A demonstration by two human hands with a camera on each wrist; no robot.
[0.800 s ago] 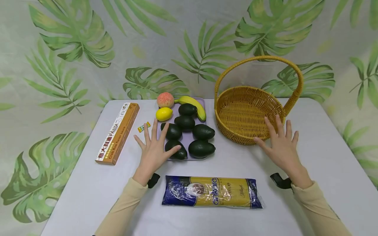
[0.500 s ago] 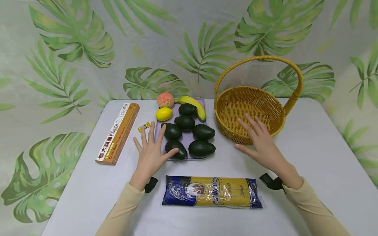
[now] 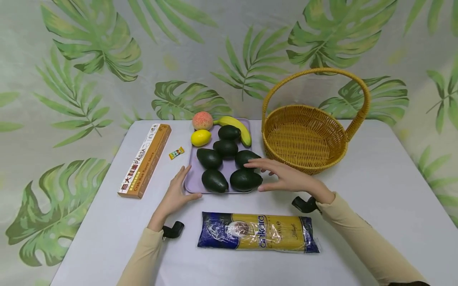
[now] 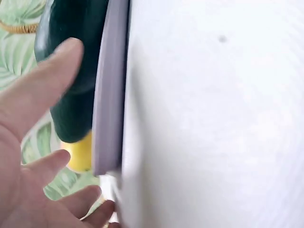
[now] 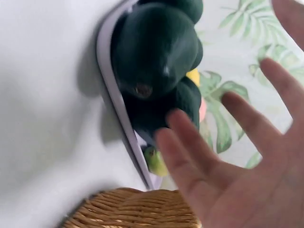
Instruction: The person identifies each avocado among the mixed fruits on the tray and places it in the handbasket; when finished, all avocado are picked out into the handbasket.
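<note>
A lavender tray (image 3: pixel 196 183) carries several dark green avocados, a lemon (image 3: pixel 201 138), a peach (image 3: pixel 202 120) and a banana (image 3: pixel 237 128). My left hand (image 3: pixel 172 200) is beside the tray's front left corner, fingers extended and thumb apart, holding nothing. In the left wrist view its thumb overlaps an avocado (image 4: pixel 73 109). Over the tray's right side my right hand (image 3: pixel 288 176) hovers with fingers loosely spread and thumb apart. Its fingertips overlap the rear right avocado (image 3: pixel 245 156), and its thumb lies near the front right avocado (image 3: pixel 243 180). Nothing is in this hand's grip.
A wicker basket (image 3: pixel 300 165) with a tall handle stands at the back right. An orange-and-white pasta box (image 3: pixel 144 161) and a small candy packet (image 3: pixel 177 153) lie left of the tray. A blue-and-yellow spaghetti packet (image 3: pixel 257 232) lies in front.
My right hand has swept left from before the basket to the tray's right side. My left hand has lowered and turned toward the tray's left corner. The view has shifted slightly.
</note>
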